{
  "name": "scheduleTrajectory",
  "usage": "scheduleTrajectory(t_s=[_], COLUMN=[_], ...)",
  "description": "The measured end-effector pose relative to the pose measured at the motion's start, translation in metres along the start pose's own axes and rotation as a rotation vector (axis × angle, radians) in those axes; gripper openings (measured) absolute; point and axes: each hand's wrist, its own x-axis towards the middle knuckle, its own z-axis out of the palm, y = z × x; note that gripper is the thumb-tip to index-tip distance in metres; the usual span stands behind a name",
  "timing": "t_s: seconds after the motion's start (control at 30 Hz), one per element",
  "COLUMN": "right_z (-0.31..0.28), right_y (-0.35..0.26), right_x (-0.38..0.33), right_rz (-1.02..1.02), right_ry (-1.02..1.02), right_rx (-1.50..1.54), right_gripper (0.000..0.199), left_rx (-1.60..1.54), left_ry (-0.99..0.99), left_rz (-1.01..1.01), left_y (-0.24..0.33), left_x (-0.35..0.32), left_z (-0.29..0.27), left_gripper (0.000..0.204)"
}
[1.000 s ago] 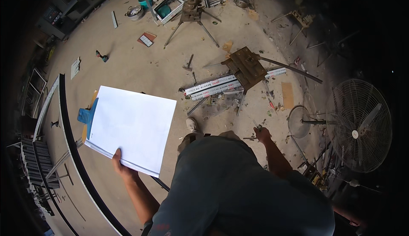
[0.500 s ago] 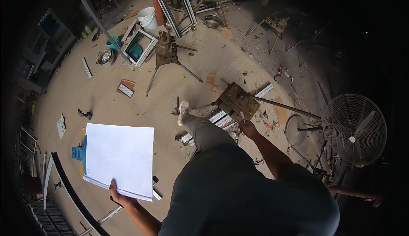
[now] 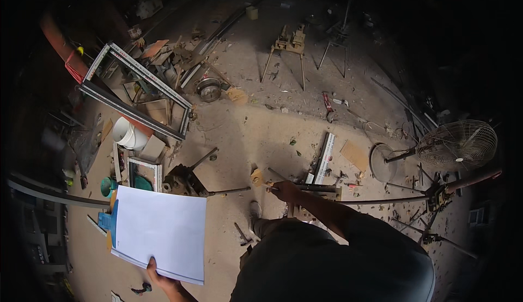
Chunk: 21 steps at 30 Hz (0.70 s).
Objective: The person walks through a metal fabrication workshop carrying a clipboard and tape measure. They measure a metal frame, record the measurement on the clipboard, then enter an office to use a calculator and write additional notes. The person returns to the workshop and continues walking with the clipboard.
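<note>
My left hand (image 3: 159,276) grips the lower edge of a clipboard. Its blue clip (image 3: 104,220) shows on the left, and a stack of white paper (image 3: 160,234) covers most of the board. The top sheet is nearly bare. My right hand (image 3: 284,192) is closed and stretched forward, with a slim, pale pen (image 3: 268,184) just showing at the fingers; most of it is hidden. Beyond that hand, the view overlaps a metal stand with a flat top (image 3: 316,188), partly covered by my arm.
A brown machine on legs (image 3: 182,181) stands beyond the clipboard. White buckets (image 3: 129,134) and a window frame (image 3: 143,90) lie at the far left, near scrap. To the right is a caged fan (image 3: 456,144). Long profiles (image 3: 325,157) and debris lie on the floor.
The view has swung right and farther ahead, so the floor objects shift. My right hand now reaches farther forward and left, beyond the flat-topped stand. The clipboard stays in my left hand.
</note>
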Motion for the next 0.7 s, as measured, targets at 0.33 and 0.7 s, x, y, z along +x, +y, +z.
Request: scheduleTrajectory(t_s=[0.33, 0.7], right_z=[-0.129, -0.14], right_y=[0.025, 0.098], right_x=[0.055, 0.226], right_rz=[0.474, 0.604], right_ry=[0.3, 0.318], right_rx=[0.14, 0.198], right_gripper=[0.04, 0.042], left_rx=[0.003, 0.132], left_ry=[-0.135, -0.249], left_rz=[-0.057, -0.258], left_y=[-0.026, -0.117], left_x=[0.216, 0.469], left_z=[0.134, 0.293], left_gripper=[0.068, 0.059])
